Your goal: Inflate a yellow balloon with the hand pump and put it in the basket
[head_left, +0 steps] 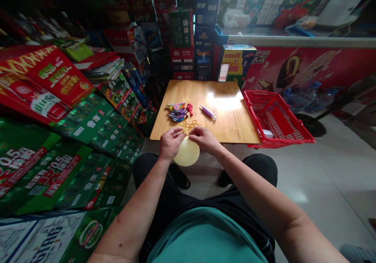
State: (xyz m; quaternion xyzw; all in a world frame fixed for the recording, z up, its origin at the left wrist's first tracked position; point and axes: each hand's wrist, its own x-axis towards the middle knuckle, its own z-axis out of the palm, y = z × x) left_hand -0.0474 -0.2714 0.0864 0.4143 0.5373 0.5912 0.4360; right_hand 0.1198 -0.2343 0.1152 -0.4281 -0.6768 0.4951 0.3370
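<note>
A round, inflated pale yellow balloon (187, 152) hangs just off the table's front edge. Its neck is pinched between the fingertips of my left hand (171, 142) and my right hand (205, 138), which nearly meet. Several yellow rubber bands (194, 124) lie on the wooden table (188, 88) just beyond my fingers. Behind them is a pile of uninflated coloured balloons (178, 113), with a red balloon (189, 108) at its right. A purple hand pump (208, 112) lies slanted to the right of the pile.
A red shopping basket (276, 116) stands against the table's right side. Green beer cartons (94, 126) are stacked close on the left. More boxes (181, 59) and a yellow box (233, 61) stand behind the table. Plastic bottles (308, 96) are beyond the basket.
</note>
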